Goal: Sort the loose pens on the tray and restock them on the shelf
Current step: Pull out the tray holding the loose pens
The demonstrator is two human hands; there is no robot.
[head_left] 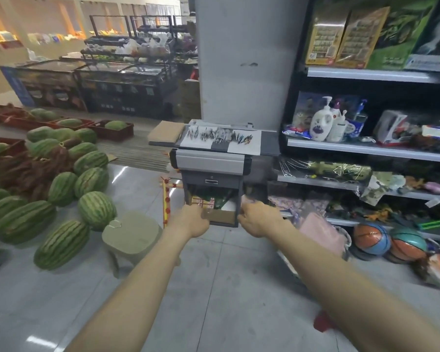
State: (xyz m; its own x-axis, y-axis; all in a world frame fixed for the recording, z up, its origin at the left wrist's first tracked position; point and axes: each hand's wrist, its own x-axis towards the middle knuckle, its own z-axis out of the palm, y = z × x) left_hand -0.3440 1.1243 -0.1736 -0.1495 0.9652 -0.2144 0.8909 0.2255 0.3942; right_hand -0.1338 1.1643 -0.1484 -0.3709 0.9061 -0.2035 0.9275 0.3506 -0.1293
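Observation:
Many loose pens (219,135) lie spread in a row on white sheets (244,146) on top of a grey cabinet-like machine (211,161), which stands against a concrete pillar. The black store shelf (366,148) rises just to its right. Both my arms reach forward at about the height of the machine's open lower compartment, well below the pens. My left hand (193,221) and my right hand (258,219) are seen from the back with fingers curled inward. I see nothing held in either hand, and neither touches the pens.
A beige plastic stool (131,237) stands on the floor at my left, beside a pile of watermelons (61,189). Basketballs (372,238) and pink bags (320,232) crowd the shelf's foot. A cardboard box (222,217) sits in the machine's lower compartment. Freezers stand further back.

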